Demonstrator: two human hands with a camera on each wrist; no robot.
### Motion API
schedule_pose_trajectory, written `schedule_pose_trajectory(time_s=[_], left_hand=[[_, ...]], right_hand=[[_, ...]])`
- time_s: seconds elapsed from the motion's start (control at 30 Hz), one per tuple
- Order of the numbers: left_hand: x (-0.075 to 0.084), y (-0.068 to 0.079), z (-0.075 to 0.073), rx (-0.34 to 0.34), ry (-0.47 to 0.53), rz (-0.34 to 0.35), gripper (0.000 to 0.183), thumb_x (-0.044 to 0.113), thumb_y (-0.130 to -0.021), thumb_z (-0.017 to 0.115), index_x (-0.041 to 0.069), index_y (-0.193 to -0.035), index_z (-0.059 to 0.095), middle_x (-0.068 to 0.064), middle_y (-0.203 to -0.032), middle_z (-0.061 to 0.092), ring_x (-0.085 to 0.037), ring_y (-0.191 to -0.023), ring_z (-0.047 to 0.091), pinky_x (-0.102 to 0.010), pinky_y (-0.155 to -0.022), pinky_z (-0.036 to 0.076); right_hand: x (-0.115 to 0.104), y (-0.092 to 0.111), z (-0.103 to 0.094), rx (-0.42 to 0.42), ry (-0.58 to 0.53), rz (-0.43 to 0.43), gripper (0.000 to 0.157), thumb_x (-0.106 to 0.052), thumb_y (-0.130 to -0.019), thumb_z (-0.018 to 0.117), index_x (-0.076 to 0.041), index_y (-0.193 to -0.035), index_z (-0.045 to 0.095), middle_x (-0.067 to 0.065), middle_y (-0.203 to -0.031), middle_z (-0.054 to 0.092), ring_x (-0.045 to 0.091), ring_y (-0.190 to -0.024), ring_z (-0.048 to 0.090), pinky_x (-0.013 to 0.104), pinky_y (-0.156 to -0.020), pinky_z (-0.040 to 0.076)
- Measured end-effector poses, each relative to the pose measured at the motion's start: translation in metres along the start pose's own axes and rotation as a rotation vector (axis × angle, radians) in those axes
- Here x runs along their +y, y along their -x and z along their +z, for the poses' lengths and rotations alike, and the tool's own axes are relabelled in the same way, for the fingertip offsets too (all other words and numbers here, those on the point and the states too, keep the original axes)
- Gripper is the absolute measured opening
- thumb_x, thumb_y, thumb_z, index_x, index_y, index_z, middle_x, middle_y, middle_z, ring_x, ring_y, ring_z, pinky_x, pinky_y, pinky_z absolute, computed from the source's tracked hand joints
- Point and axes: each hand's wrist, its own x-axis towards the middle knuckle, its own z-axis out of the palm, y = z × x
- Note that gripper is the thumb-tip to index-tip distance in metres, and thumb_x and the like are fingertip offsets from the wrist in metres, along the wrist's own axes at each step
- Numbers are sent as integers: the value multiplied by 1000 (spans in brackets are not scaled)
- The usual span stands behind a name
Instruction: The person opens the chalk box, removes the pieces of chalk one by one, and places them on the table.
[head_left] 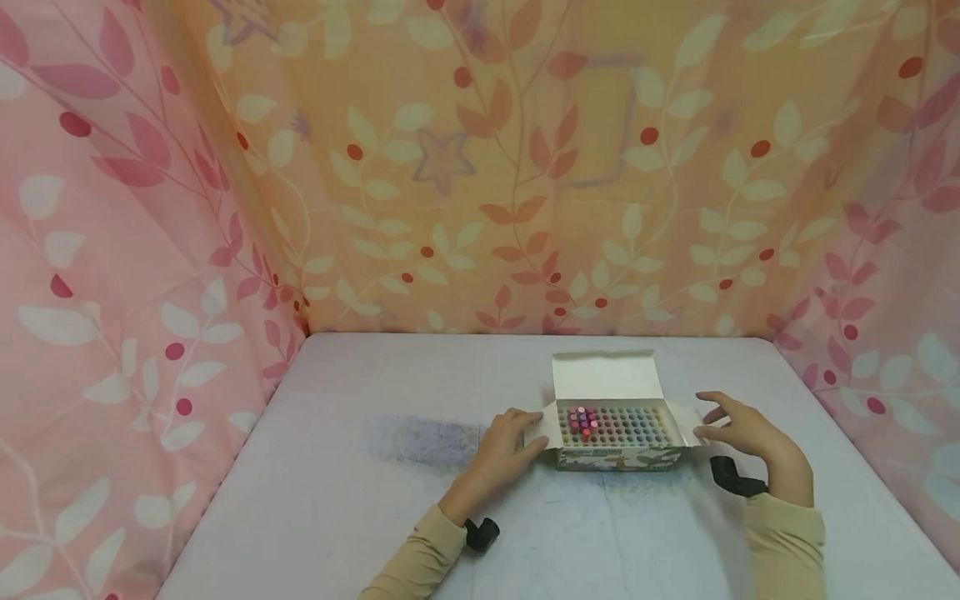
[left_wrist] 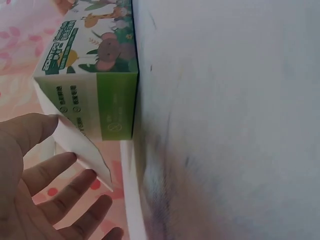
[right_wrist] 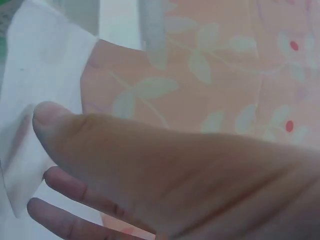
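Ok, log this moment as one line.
box: lid up; sticks: bunched in box's left side; left hand: at left flap; right hand: at right flap

Pale table (head_left: 300, 508), kinda grubby tbh. Open box (head_left: 618, 460) sits right on it between left hand (head_left: 502, 447) and right hand (head_left: 750, 435), purplish smudge (head_left: 423, 440) just outside the left.

There are two grips (head_left: 501, 447) (head_left: 750, 437), one box (head_left: 618, 459), one lid (head_left: 607, 375), two side flaps (head_left: 551, 425) (head_left: 684, 425), one table (head_left: 300, 500).
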Motion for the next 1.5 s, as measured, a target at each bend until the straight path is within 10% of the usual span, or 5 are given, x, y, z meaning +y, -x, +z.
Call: schedule_pose_trajectory(time_s=[0.4, 0.67, 1.2, 1.5], left_hand=[[-2, -6, -18, 114, -53, 62, 33, 39, -82, 56, 21, -110, 60, 0, -113, 53, -23, -105, 45, -43, -80, 40], [11, -17, -27, 138, -81, 156, 28, 34, -83, 57, 21, -107, 61, -3, -116, 51, -23, -110, 43, -46, -85, 37], [42, -57, -11, 0, -231, 259, 23, 36, -82, 57, 26, -101, 64, 1, -113, 53, -17, -102, 49, -37, -83, 41], [47, -71, 3, -98, -272, 203, 18, 40, -82, 56, 30, -94, 66, 6, -103, 53, -14, -97, 46, -34, -80, 40]], right_hand=[[-30, -4, -5, 264, 18, -302, 46, -19, -83, 58, -3, -124, 45, 24, -120, 45, 42, -110, 37, 60, -84, 29], [-36, -31, 20, 202, -125, -464, 32, -13, -80, 62, -11, -112, 58, 24, -140, 19, 44, -129, -6, 69, -89, -5], [-32, -49, 56, 38, -4, -355, 47, -38, -70, 69, -21, -112, 58, 24, -143, 6, 43, -129, -10, 70, -89, -4], [-31, -52, 59, 48, 16, -346, 47, -43, -68, 69, -24, -109, 58, 25, -141, 13, 48, -127, 1, 69, -90, 1]])
